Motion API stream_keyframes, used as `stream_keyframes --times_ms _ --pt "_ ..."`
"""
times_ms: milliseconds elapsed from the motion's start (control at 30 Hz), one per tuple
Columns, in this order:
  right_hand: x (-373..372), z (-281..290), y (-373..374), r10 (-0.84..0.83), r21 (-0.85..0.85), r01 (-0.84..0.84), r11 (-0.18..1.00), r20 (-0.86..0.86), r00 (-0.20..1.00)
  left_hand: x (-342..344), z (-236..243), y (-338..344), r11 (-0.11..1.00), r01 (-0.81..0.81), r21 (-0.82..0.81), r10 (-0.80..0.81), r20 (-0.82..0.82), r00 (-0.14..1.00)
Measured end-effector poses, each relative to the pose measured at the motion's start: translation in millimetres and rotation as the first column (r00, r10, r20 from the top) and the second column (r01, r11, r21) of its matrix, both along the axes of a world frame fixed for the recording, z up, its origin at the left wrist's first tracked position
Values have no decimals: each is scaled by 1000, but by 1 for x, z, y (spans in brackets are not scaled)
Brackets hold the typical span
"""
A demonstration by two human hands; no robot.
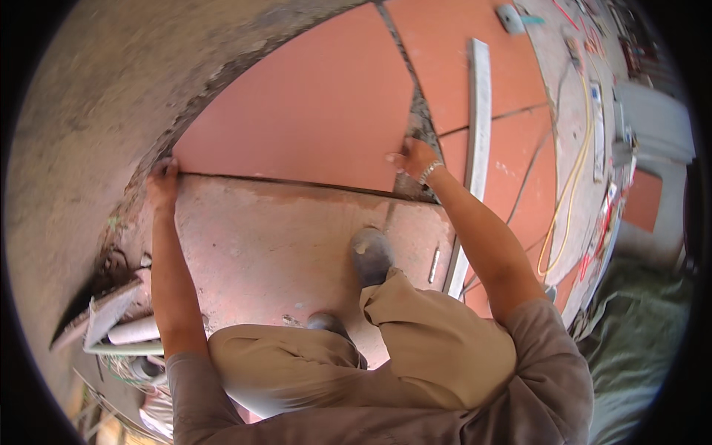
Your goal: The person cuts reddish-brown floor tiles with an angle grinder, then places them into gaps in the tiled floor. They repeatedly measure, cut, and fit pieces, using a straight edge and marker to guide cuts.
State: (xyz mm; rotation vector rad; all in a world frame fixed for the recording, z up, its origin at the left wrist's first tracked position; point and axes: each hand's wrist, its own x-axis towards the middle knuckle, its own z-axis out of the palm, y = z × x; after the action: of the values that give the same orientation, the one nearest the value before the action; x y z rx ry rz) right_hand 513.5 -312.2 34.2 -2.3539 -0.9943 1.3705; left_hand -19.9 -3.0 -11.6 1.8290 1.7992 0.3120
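A large red floor tile (297, 111) lies in front of me, its near edge set off from the floor by a dark line. My left hand (163, 184) is closed at its near left corner, fingers curled around the edge. At the near right corner my right hand (419, 159), with a bracelet on its wrist, grips the tile's edge, thumb over the top; some fingers are hidden. Beside that hand a gap of grey mortar (420, 119) separates this tile from the neighbouring red tiles (508, 163).
A long pale straight bar (479, 111) lies across the tiles at right. Beyond are a yellow cord (582, 163), a grey tool (509, 18) and a green tarp (638, 334). A white pipe (133, 331) lies at lower left; a small white stick (434, 265) rests near my shoe.
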Motion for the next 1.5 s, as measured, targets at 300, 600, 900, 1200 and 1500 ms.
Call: stream_keyframes --times_ms 300,600,900,1200,1500 --pt "-7 17 9 37 -139 -25 990 86 996 21 23 -4 981 -109 -160 129 120 984" --pt "-5 -3 1 87 -60 -78 995 175 981 18 25 3 978 -94 -188 113 91 989" --pt "-7 -2 0 34 -28 -30 999 135 990 4 11 8 975 -66 -210 101 160 982" --pt "-8 -5 -1 21 -38 -17 999 104 994 8 14 8 977 -66 -204 89 108 990" --pt "-7 -5 -3 9 14 -11 1000 102 995 3 9 10 978 -50 -201 70 96 993"
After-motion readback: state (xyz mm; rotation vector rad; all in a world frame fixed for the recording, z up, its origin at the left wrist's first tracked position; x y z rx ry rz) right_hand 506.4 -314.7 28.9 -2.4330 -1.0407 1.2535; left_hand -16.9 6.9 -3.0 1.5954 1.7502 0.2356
